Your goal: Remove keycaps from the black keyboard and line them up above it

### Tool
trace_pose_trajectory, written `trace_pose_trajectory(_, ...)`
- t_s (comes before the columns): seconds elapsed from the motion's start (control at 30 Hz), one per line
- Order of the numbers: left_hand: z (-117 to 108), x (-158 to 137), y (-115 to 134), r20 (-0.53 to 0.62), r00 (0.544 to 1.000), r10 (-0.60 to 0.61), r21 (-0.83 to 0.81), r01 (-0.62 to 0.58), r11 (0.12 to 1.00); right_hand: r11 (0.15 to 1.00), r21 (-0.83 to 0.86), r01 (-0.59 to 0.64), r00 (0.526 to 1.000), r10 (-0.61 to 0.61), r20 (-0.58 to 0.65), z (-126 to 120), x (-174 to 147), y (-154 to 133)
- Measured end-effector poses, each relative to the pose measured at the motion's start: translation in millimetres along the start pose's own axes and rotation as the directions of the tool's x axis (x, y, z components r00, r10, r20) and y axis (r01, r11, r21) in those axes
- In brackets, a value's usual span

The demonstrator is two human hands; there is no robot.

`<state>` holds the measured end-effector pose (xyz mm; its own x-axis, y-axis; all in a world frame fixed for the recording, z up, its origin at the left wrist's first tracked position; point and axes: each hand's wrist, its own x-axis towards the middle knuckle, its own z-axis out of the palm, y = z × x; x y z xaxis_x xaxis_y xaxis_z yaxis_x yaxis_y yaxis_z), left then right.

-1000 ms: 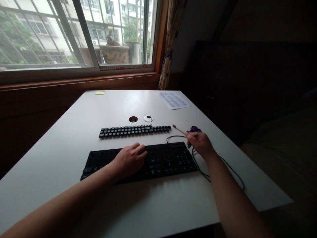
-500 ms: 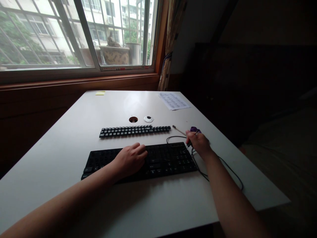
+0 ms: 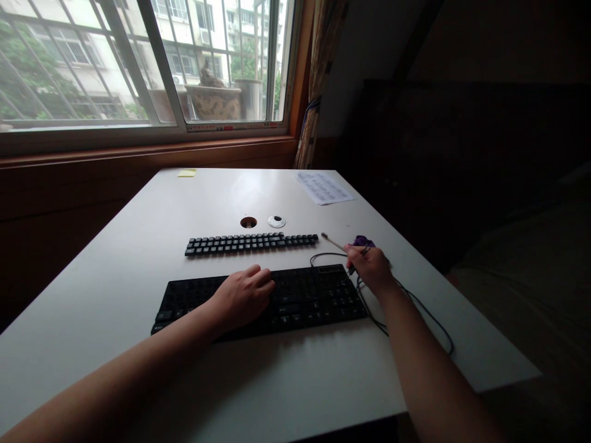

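A black keyboard (image 3: 295,307) lies on the white desk, and many of its upper and left key places look bare of caps. My left hand (image 3: 244,292) rests on its middle with the fingers curled in; whatever they may hold is hidden. At the keyboard's upper right corner, my right hand (image 3: 369,264) pinches a small dark tool (image 3: 351,269) with thin prongs pointing down at the keys. A thin brush (image 3: 333,241) with a dark tip reaches out beside those fingers. Behind the keyboard, removed keycaps (image 3: 249,243) stand in neat rows.
A dark cable (image 3: 429,314) loops right of the keyboard, under my right arm. Something purple (image 3: 364,241) lies behind my right hand. Farther back are a cable hole (image 3: 249,223), its round cover (image 3: 276,221), printed sheets (image 3: 324,188) and yellow sticky notes (image 3: 187,173).
My right hand has shifted very slightly, the tool still at the keyboard's upper right corner. My left hand and the keycap rows look the same.
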<state>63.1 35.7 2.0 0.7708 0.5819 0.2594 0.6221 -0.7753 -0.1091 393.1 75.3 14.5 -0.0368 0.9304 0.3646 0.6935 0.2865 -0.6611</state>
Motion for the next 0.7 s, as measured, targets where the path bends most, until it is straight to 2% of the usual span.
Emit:
trace_pose_trajectory(0.17,1,0,0,-0.003,1.000,0.002,-0.009,-0.002,1.000,0.962,-0.150,0.227,0.972,-0.216,0.087,2,-3,-16)
trace_pose_trajectory(0.23,1,0,0,-0.009,1.000,0.003,-0.014,-0.003,1.000,0.942,-0.187,0.277,0.959,-0.258,0.119,5,-3,-23)
trace_pose_trajectory(0.33,1,0,0,-0.016,1.000,0.002,-0.020,-0.003,1.000,0.931,-0.158,0.329,0.935,-0.298,0.190,6,-4,-30)
trace_pose_trajectory(0.43,0,0,0,-0.013,1.000,-0.003,-0.022,0.002,1.000,0.957,-0.058,0.284,0.940,-0.266,0.214,1,-4,-26)
trace_pose_trajectory(0.53,-1,0,0,0.004,1.000,-0.007,-0.020,0.007,1.000,0.989,0.034,0.143,0.978,-0.146,0.147,-4,-2,-13)
trace_pose_trajectory(0.7,0,0,-1,0.015,1.000,-0.012,-0.021,0.012,1.000,0.996,0.084,0.038,0.991,-0.048,0.124,-6,-1,-2)
